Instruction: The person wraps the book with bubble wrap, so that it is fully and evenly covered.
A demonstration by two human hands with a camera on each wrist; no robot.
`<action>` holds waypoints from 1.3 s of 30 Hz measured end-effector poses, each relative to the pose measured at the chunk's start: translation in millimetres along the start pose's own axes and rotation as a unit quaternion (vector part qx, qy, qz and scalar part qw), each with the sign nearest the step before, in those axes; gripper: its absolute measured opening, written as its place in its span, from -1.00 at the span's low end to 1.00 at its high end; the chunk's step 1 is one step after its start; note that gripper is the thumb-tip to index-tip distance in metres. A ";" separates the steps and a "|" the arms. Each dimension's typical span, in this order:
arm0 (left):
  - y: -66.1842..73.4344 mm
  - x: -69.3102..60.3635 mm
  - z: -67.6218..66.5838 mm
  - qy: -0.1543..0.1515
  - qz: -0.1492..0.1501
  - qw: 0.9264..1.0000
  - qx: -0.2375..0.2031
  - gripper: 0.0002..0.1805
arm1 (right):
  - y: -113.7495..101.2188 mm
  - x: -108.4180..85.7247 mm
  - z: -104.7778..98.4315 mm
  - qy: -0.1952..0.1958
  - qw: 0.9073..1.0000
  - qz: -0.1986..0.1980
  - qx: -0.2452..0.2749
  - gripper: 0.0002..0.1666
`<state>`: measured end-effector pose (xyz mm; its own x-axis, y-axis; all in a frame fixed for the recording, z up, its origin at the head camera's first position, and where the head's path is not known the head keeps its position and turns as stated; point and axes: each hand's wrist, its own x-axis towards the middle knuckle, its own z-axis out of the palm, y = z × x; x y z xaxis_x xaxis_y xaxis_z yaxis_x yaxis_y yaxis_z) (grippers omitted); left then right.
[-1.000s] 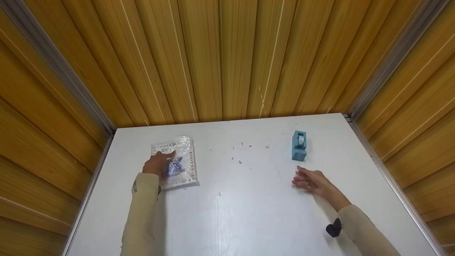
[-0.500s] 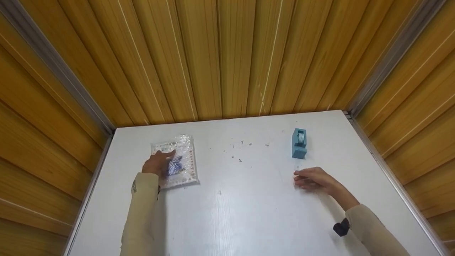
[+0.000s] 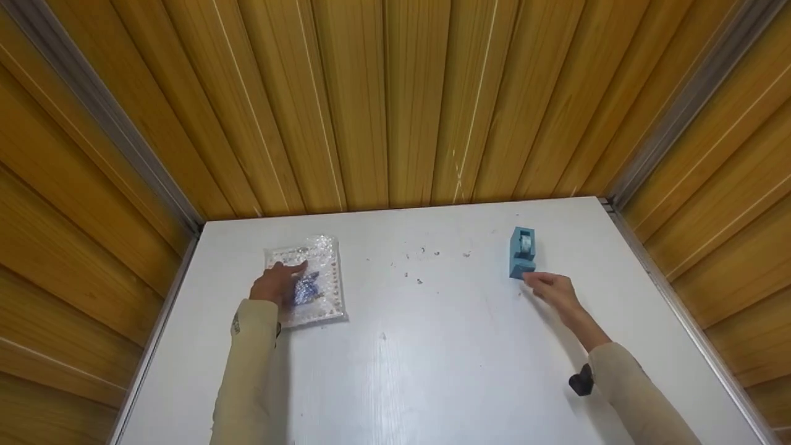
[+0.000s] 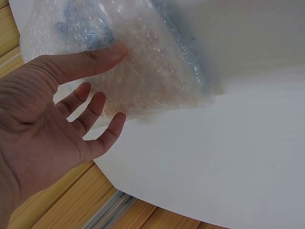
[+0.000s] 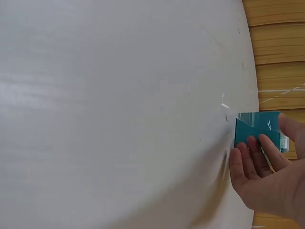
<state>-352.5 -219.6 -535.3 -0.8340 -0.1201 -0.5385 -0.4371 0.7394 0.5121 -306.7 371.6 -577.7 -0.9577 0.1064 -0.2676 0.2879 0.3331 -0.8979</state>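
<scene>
In the head view my left hand [image 3: 275, 284] lies on a flat package in bubble wrap [image 3: 324, 269], which shows a blue figure and a small orange border pattern. The left wrist view shows the thumb stretched over the wrap [image 4: 143, 62], with other fingers loosely bent beside it. My right hand [image 3: 553, 290] is at the near end of a teal tape dispenser [image 3: 518, 250] holding a clear roll. Its fingertips are at the dispenser's front, as the right wrist view also shows, with thumb and fingers apart around the teal block [image 5: 257, 129]. No loose tape end is discernible.
Both things lie on a white table [image 3: 395, 371]. Several small dark marks [image 3: 420, 266] dot its middle. Wood-look panels [image 3: 414, 105] close off the back and both sides, with grey metal strips [image 3: 123, 117] at the corners.
My right hand first drew back slightly toward the near right, then moved forward to the dispenser's near end. The left hand and the package have kept their places.
</scene>
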 end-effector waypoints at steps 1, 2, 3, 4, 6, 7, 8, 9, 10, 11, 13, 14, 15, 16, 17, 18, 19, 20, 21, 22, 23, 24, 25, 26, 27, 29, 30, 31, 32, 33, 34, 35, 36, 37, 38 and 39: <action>0.0 -0.7 -0.1 0.000 0.007 1.000 0.013 0.06 | 0.7 1.8 2.9 0.002 1.000 0.008 0.005 -0.27; 0.0 -1.2 -0.4 0.001 0.012 1.000 0.020 0.07 | 1.2 3.3 5.7 0.005 1.000 0.013 0.009 -0.25; -0.1 -1.4 -0.3 0.002 0.001 1.000 0.004 0.08 | 1.5 4.7 8.4 0.010 1.000 0.018 0.009 -0.23; 0.2 -1.8 -0.2 0.002 -0.001 1.000 0.000 0.09 | 1.6 5.5 10.5 0.014 1.000 0.020 0.007 -0.21; 0.9 -2.7 -0.2 0.005 0.000 1.000 -0.004 0.09 | 1.6 7.8 14.4 0.035 0.999 0.024 0.010 -0.21; 1.5 -3.3 -0.1 0.006 0.001 1.000 -0.002 0.08 | 1.1 8.5 15.9 0.045 0.999 0.023 0.010 -0.22; 2.3 -4.3 0.0 0.007 0.002 1.000 -0.002 0.07 | 0.5 9.3 17.2 0.054 0.998 0.022 0.008 -0.23; 2.9 -5.6 0.1 0.009 0.004 1.000 0.000 0.06 | -0.1 10.0 18.1 0.063 0.998 0.021 0.007 -0.25; 3.5 -7.1 0.3 0.010 0.006 1.000 0.003 0.05 | -0.1 10.3 18.5 0.067 0.998 0.017 0.011 -0.27; 4.1 -8.8 0.4 0.011 0.008 1.000 0.009 0.03 | -0.4 10.9 19.3 0.074 0.997 0.017 0.018 -0.30; 5.6 -12.1 0.2 0.012 0.019 0.999 0.036 -0.03 | -0.7 11.2 19.9 0.077 0.997 0.010 0.028 -0.36; 6.2 -13.8 0.0 0.014 0.021 0.999 0.041 -0.04 | -0.6 11.4 19.9 0.077 0.997 0.006 0.029 -0.39; 6.2 -14.0 -0.2 0.014 0.022 0.999 0.047 -0.05 | -0.3 11.6 19.6 0.078 0.997 0.002 0.029 -0.42; 6.6 -13.9 -0.5 0.013 0.022 0.998 0.053 -0.06 | -0.1 11.8 19.4 0.077 0.997 -0.002 0.029 -0.44; 6.3 -11.7 -0.6 0.010 0.024 0.998 0.059 -0.08 | 0.0 12.4 19.6 0.080 0.996 -0.004 0.026 -0.45; 5.8 -8.8 -0.8 0.006 0.026 0.998 0.065 -0.11 | 0.3 12.7 19.5 0.082 0.996 -0.008 0.019 -0.46; 4.6 -5.3 -0.6 0.004 0.022 0.998 0.063 -0.12 | 0.8 13.3 19.7 0.084 0.996 -0.010 0.012 -0.47; 3.4 -1.4 -0.4 0.000 0.019 0.998 0.060 -0.13 | 0.9 13.7 19.7 0.085 0.996 -0.013 0.003 -0.47; 2.1 2.8 -0.1 -0.004 0.016 0.998 0.060 -0.14 | 1.3 14.5 19.9 0.087 0.996 -0.013 -0.007 -0.47; 1.2 6.0 0.3 -0.006 0.017 0.998 0.062 -0.16 | 1.5 15.1 20.2 0.089 0.996 -0.011 -0.017 -0.47; 0.1 8.7 0.7 -0.008 0.021 0.997 0.068 -0.19 | 1.5 15.5 20.4 0.090 0.995 -0.009 -0.028 -0.47; -0.5 9.5 1.2 -0.009 0.020 0.997 0.067 -0.20 | 1.7 16.1 20.3 0.090 0.995 -0.007 -0.037 -0.47; -0.9 10.0 1.8 -0.009 0.019 0.998 0.066 -0.20 | 1.8 16.3 19.9 0.089 0.995 -0.004 -0.044 -0.47; -0.8 9.6 2.3 -0.007 0.018 0.998 0.059 -0.20 | 1.6 16.4 19.2 0.086 0.995 -0.001 -0.050 -0.47; -0.7 8.6 2.7 -0.005 0.017 0.999 0.050 -0.19 | 1.6 16.7 18.6 0.083 0.995 0.002 -0.053 -0.47; -0.6 5.2 3.4 -0.001 0.006 1.000 0.018 -0.12 | 1.0 16.9 17.4 0.075 0.996 0.006 -0.051 -0.49; -0.4 3.9 3.4 0.002 -0.004 1.000 -0.006 -0.08 | 0.8 17.2 16.9 0.071 0.996 0.006 -0.050 -0.50; 0.0 1.6 3.3 0.004 -0.013 0.999 -0.030 -0.02 | 0.6 17.4 16.6 0.067 0.997 0.005 -0.049 -0.51; 0.7 -0.8 3.0 0.008 -0.024 0.998 -0.058 0.04 | 0.7 17.9 16.3 0.065 0.997 0.002 -0.047 -0.52; 1.6 -3.1 2.6 0.010 -0.029 0.997 -0.072 0.06 | 0.8 17.9 16.2 0.064 0.997 0.001 -0.051 -0.54; 2.5 -5.5 2.3 0.012 -0.034 0.996 -0.079 0.09 | 1.1 17.8 16.2 0.063 0.996 -0.004 -0.062 -0.57; 3.7 -7.8 1.7 0.013 -0.036 0.996 -0.084 0.08 | 1.6 17.6 16.3 0.064 0.995 -0.008 -0.072 -0.59; 5.0 -10.6 1.2 0.012 -0.037 0.996 -0.084 0.08 | 2.2 17.2 16.4 0.065 0.995 -0.010 -0.081 -0.61; 6.2 -13.9 0.7 0.011 -0.036 0.996 -0.077 0.06 | 3.2 16.7 16.2 0.066 0.994 -0.010 -0.089 -0.61; 7.4 -15.9 0.3 0.008 -0.026 0.998 -0.056 0.01 | 4.0 15.9 16.0 0.065 0.993 -0.008 -0.094 -0.61; 8.5 -18.5 -0.1 0.005 -0.016 0.999 -0.036 -0.03 | 4.6 14.9 15.8 0.061 0.993 -0.004 -0.097 -0.60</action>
<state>-340.8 -211.2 -520.9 -0.8224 -0.1507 -0.5487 -0.4869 0.6853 0.5415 -319.7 359.9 -591.4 -0.9557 0.2115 -0.2050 0.2866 0.5075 -0.8126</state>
